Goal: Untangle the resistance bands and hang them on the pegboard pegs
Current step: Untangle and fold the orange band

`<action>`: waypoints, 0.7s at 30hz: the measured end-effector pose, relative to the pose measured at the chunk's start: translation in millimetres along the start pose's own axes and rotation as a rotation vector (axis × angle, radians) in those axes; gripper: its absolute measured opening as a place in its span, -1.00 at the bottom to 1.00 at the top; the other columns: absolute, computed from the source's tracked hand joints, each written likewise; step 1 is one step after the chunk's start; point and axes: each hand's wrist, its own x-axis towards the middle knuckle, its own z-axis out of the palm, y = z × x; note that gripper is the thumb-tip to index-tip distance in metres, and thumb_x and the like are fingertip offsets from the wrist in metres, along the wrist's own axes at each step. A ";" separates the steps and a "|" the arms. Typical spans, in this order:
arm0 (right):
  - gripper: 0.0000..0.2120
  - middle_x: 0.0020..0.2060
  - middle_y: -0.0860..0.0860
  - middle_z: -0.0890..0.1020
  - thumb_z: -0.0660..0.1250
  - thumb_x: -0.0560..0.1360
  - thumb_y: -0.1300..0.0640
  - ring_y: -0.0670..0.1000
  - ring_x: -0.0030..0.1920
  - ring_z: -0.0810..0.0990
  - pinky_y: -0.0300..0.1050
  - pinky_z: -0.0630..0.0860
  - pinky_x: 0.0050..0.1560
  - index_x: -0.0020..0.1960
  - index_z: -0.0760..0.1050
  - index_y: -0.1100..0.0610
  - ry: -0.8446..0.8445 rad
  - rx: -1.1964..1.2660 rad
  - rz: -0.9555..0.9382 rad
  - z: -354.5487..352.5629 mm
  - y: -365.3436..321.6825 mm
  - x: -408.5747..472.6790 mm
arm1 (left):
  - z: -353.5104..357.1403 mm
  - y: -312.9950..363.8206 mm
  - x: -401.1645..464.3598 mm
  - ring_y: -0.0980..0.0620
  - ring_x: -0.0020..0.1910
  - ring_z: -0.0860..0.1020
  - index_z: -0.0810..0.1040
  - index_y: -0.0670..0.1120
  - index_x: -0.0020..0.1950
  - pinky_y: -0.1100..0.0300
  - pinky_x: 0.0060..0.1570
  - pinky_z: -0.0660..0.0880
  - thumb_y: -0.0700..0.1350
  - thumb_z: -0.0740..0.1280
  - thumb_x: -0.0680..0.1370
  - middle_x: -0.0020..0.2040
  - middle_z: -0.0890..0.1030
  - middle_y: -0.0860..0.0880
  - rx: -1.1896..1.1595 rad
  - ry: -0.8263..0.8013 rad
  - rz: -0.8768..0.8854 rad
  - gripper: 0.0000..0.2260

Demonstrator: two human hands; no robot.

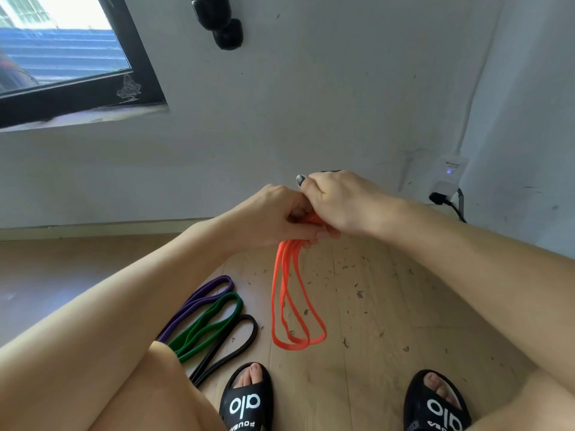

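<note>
Both hands, left [273, 217] and right [336, 202], pinch the orange band [281, 306] hanging in loops beneath them.

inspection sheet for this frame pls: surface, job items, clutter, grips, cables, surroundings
Surface: wooden floor, speckled with small dark debris.
Job's things: orange band bunched in both hands, loops hanging over the floor; purple band, green band, black band lying side by side on the floor. No pegboard in view.
Clutter: nothing seen beyond the debris.
Grips: left hand and right hand both pinch the orange band's top.
Cables: black plug and cord at a wall outlet.
Surroundings: white wall, window, black wall fixture, black sandals.
</note>
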 end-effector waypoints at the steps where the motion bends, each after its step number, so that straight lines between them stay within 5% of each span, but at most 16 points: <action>1: -0.55 -0.17 0.03 0.59 -0.06 0.70 -0.15 0.13 -0.11 0.52 -0.01 0.34 -0.13 -0.23 0.37 0.02 0.015 -0.034 -0.008 -1.2 0.2 -0.7 | 1.3 -4.0 1.6 0.06 -0.25 0.65 0.68 -0.03 -0.13 0.14 -0.09 0.58 -0.02 0.49 0.53 -0.24 0.71 0.00 0.070 0.002 -0.005 -0.89; 4: -0.62 -0.26 -0.02 0.59 0.08 0.68 -0.15 0.04 -0.21 0.54 -0.05 0.33 -0.25 -0.17 0.44 0.04 0.012 0.021 -0.001 -4.4 4.7 -2.7 | 9.2 -12.8 1.1 -0.05 -0.25 0.60 0.63 -0.15 -0.06 -0.06 -0.04 0.55 -0.05 0.49 0.51 -0.22 0.68 -0.10 0.122 -0.034 -0.016 -0.83; 7: -0.71 -0.33 -0.10 0.58 0.25 0.61 -0.18 -0.07 -0.27 0.54 -0.09 0.35 -0.25 -0.13 0.49 0.01 0.053 0.145 0.005 -7.5 8.4 -3.3 | 17.0 -16.0 -4.3 0.15 -0.10 0.71 0.67 -0.06 0.04 0.08 0.11 0.62 -0.11 0.47 0.54 -0.09 0.74 0.06 -0.068 -0.098 -0.044 -0.90; 13: -0.65 -0.37 -0.07 0.60 0.47 0.46 -0.20 -0.07 -0.35 0.59 -0.03 0.62 -0.19 -0.16 0.50 0.07 0.137 0.530 0.042 -12.0 15.9 -2.0 | 21.8 -19.3 -1.6 0.15 0.06 0.69 0.67 -0.09 0.11 0.21 0.19 0.58 -0.19 0.37 0.63 0.03 0.75 0.05 -0.274 -0.100 -0.021 -0.89; 17: -0.71 -0.36 0.02 0.61 0.52 0.47 -0.03 -0.20 -0.57 0.43 -0.38 0.33 -0.53 -0.14 0.49 0.13 0.189 0.717 0.102 -20.1 16.2 -6.1 | 25.6 -21.9 -1.6 0.09 0.05 0.70 0.66 -0.11 0.08 0.16 0.20 0.58 -0.18 0.34 0.65 0.02 0.75 0.03 -0.314 -0.107 -0.035 -0.89; 21: -0.74 -0.51 -0.05 0.52 0.52 0.49 0.08 -0.19 -0.63 0.35 -0.36 0.22 -0.61 -0.13 0.45 0.14 0.244 0.873 0.125 -33.5 27.4 -9.9 | 26.7 -21.3 -3.1 0.04 -0.01 0.71 0.64 -0.15 0.05 0.14 0.12 0.61 -0.18 0.37 0.64 -0.03 0.74 -0.02 -0.286 -0.123 -0.015 -0.92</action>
